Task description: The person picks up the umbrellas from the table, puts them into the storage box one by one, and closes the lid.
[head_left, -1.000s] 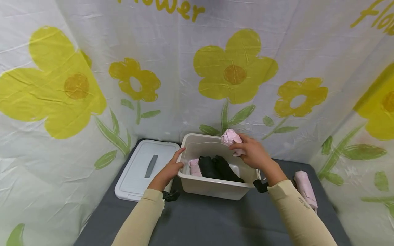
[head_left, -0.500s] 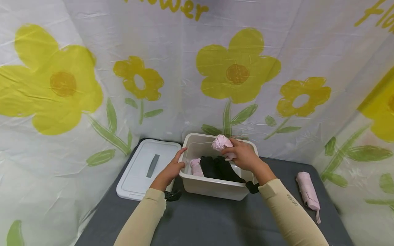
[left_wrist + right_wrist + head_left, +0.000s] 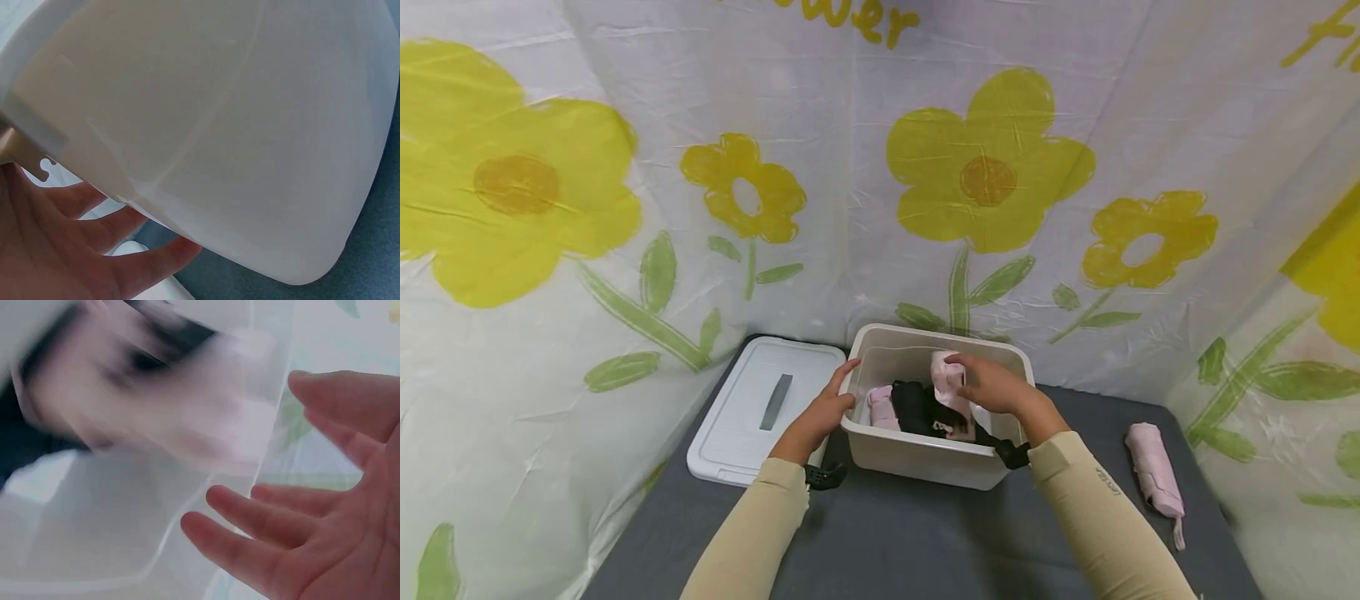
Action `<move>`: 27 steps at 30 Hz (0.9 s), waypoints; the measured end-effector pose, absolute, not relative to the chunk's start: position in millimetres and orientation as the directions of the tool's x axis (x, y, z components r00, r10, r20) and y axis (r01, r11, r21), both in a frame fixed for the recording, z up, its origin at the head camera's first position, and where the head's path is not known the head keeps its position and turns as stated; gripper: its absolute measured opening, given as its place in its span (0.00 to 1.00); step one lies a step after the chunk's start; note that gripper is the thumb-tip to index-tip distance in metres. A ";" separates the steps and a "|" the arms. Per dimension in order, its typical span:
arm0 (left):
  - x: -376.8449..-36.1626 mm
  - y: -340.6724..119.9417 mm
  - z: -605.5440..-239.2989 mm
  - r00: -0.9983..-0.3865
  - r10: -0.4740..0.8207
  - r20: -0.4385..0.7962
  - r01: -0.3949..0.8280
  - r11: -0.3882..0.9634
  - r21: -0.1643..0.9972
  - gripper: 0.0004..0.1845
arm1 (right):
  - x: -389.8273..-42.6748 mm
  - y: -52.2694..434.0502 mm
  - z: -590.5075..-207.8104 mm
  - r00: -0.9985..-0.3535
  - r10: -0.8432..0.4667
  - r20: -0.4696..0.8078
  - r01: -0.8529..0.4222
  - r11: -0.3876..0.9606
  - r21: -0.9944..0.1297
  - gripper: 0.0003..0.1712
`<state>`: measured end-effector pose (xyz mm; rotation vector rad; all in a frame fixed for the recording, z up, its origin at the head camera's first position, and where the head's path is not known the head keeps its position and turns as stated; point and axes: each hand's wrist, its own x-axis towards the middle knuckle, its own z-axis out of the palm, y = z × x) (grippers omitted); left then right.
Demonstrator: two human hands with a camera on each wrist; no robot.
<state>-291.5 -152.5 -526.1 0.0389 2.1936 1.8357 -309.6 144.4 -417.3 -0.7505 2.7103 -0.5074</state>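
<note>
A light storage box [image 3: 917,457] stands on the dark table. My left hand [image 3: 820,417] grips its left rim; in the left wrist view several fingers [image 3: 156,262] lie against the box's outer side. Inside the box, a pink folded umbrella [image 3: 947,377] stands tilted over black folded bundles [image 3: 912,407], and a smaller pink bundle [image 3: 882,408] lies at the left end. My right hand [image 3: 996,387] is over the box beside the pink umbrella. The right wrist view shows its fingers spread, apart from the blurred pink umbrella [image 3: 206,428].
A white lid [image 3: 730,417] with a grey handle lies left of the box. Another pink folded umbrella [image 3: 1153,471] with a wrist strap lies on the table [image 3: 1075,517] at the right. A flower-printed curtain [image 3: 820,275] hangs close behind the box.
My right hand has carried the pink umbrella left and down into the box and let it go. My left hand keeps its grip on the rim. The view has shifted slightly.
</note>
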 end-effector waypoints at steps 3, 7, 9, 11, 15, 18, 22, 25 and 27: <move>-291.8 -151.8 -527.3 -0.960 0.196 -0.200 -0.161 0.196 0.967 0.42 | -307.2 150.9 -413.5 -0.842 -0.504 -0.192 -0.401 0.823 -0.401 0.28; -291.1 -151.5 -526.9 -0.959 0.193 -0.206 -0.166 0.205 0.965 0.42 | -302.0 160.3 -408.9 -0.853 -0.487 -0.190 -0.392 0.836 -0.384 0.26; -290.4 -151.4 -526.0 -0.960 0.195 -0.202 -0.160 0.213 0.964 0.42 | -299.6 165.2 -408.0 -0.857 -0.479 -0.190 -0.382 0.839 -0.388 0.25; -290.1 -152.0 -525.6 -0.958 0.200 -0.204 -0.161 0.210 0.964 0.42 | -297.5 170.1 -408.7 -0.858 -0.478 -0.189 -0.382 0.839 -0.388 0.24; -287.3 -152.5 -514.7 -0.948 0.225 -0.223 -0.180 0.197 0.964 0.42 | -292.9 179.7 -410.6 -0.854 -0.486 -0.186 -0.389 0.833 -0.393 0.24; -287.2 -152.4 -515.9 -0.945 0.227 -0.234 -0.189 0.201 0.961 0.42 | -288.4 186.0 -412.3 -0.854 -0.489 -0.176 -0.388 0.826 -0.408 0.23; -288.5 -151.8 -527.0 -0.954 0.197 -0.227 -0.185 0.212 0.960 0.41 | -284.1 193.8 -414.3 -0.860 -0.490 -0.145 -0.392 0.815 -0.427 0.23; -287.4 -151.0 -526.6 -0.956 0.186 -0.228 -0.188 0.211 0.959 0.41 | -282.5 200.5 -414.9 -0.862 -0.494 -0.115 -0.406 0.808 -0.427 0.23; -287.7 -150.4 -526.5 -0.955 0.189 -0.229 -0.188 0.211 0.959 0.41 | -281.6 205.4 -414.9 -0.865 -0.493 -0.091 -0.413 0.804 -0.428 0.23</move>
